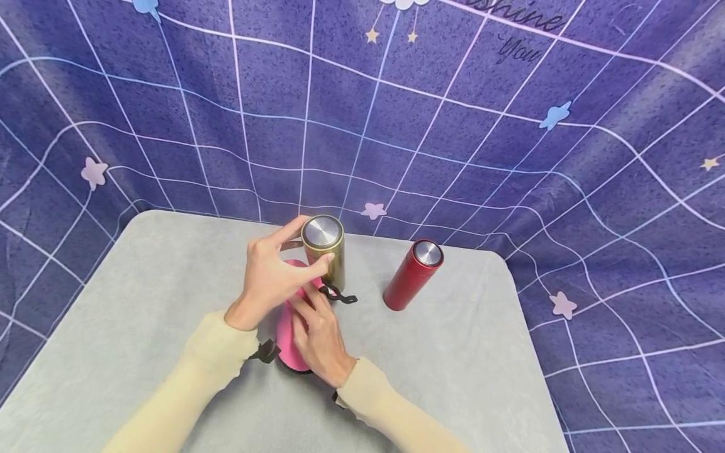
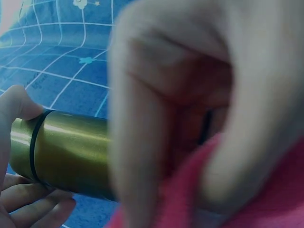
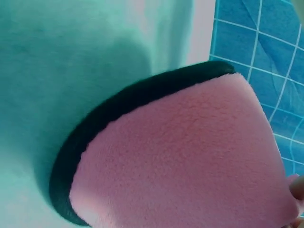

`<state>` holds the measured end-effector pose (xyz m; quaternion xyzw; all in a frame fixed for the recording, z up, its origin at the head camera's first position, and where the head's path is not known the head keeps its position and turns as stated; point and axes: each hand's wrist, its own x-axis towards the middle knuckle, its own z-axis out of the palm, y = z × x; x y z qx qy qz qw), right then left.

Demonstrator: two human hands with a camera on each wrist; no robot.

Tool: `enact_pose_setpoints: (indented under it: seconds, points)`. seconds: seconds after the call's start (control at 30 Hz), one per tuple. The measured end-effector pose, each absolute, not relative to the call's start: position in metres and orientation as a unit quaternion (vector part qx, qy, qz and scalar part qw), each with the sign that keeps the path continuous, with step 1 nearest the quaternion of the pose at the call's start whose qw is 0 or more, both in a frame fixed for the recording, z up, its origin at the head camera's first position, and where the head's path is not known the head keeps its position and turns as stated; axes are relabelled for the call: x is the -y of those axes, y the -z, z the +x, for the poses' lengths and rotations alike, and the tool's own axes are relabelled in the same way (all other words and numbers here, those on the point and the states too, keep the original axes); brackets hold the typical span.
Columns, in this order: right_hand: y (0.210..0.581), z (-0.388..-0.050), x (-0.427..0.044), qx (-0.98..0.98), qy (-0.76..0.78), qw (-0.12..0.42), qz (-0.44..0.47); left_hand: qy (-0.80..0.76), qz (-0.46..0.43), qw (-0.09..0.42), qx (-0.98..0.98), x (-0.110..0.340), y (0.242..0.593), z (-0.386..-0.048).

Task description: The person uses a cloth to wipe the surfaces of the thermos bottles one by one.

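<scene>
A gold thermos [image 1: 338, 267] with a brushed-metal top stands toward the back of the table. Near its upper end, my left hand [image 1: 269, 274] grips it, thumb on one side and fingers on the other, as the left wrist view also shows. Beside and in front of it is a pink fleecy thing [image 3: 180, 156] with a dark band round its curved end; its exact kind is unclear. My right hand [image 1: 323, 343] pinches its edge close to the thermos, fingertips partly hidden. A black cord [image 1: 344, 297] pokes out beyond these fingers.
A red thermos [image 1: 410, 277] with a metal top stands to the right. The grey tabletop [image 1: 464, 365] reaches back to a purple curtain [image 1: 272, 151] with grid lines and stars, close behind the gold thermos.
</scene>
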<state>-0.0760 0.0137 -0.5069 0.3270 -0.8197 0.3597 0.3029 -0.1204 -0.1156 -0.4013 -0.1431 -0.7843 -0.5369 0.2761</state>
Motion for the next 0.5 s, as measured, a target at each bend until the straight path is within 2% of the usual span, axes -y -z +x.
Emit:
enact_pose_setpoints:
  seconds: [0.5]
  points:
    - [0.482,-0.073,-0.015,0.805,-0.326,0.34,0.361,0.501,-0.12,0.28,0.81,0.115,0.408,-0.118]
